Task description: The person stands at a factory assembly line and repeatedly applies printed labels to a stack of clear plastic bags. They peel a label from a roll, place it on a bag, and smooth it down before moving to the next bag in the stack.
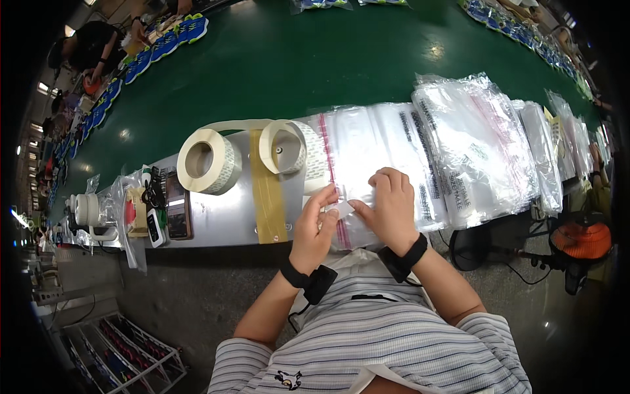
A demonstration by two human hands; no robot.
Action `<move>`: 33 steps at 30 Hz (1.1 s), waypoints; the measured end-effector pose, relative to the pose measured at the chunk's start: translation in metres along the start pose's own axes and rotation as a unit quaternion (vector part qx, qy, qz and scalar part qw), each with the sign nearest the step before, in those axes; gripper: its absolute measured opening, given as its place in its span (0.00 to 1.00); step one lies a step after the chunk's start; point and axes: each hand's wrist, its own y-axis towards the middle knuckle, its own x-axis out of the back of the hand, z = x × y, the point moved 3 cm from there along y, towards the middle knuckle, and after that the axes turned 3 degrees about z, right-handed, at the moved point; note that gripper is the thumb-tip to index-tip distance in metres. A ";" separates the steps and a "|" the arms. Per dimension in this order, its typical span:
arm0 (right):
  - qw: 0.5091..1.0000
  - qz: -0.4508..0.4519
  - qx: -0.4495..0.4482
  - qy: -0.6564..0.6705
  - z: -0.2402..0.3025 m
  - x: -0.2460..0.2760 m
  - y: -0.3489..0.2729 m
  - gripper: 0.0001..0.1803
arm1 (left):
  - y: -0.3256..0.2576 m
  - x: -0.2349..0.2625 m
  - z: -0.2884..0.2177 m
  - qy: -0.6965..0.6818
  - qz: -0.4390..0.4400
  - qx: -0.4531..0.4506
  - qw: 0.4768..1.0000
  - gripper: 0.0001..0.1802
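A small white sticker label (344,209) lies between my two hands, over the pink-striped edge of a clear plastic bag (367,141). My left hand (315,226) has its thumb and fingers closed on the label's left end. My right hand (392,209) rests on the bag with bent fingers apart from its thumb. That thumb reaches the label's right end. Under both hands the clear bags overlap in a flat layer. Left of them stands a roll of labels (230,169), its strip running to a second, looser coil of labels (300,150).
A thicker pile of clear bags (476,154) lies to the right. A phone (178,209) and black cable (153,189) sit left on the metal plate (223,220), crossed by brown tape (266,197). Blue shoes (164,44) line the green table (295,59). An orange fan (581,238) stands right.
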 end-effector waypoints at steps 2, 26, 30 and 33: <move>0.999 -0.003 -0.018 -0.043 -0.004 -0.008 -0.008 0.11 | -0.004 -0.004 -0.006 0.121 0.075 -0.063 0.988 0.33; 0.866 0.058 -0.137 0.477 -0.044 0.051 -0.012 0.04 | 0.091 -0.079 -0.004 -0.207 0.204 0.295 0.910 0.19; 0.948 0.133 -0.005 0.290 -0.007 0.055 -0.013 0.10 | 0.087 -0.074 0.003 -0.493 0.258 0.358 0.749 0.32; 0.973 0.132 0.126 0.140 0.008 0.050 -0.018 0.17 | 0.047 -0.027 -0.025 -0.492 0.240 0.299 0.782 0.43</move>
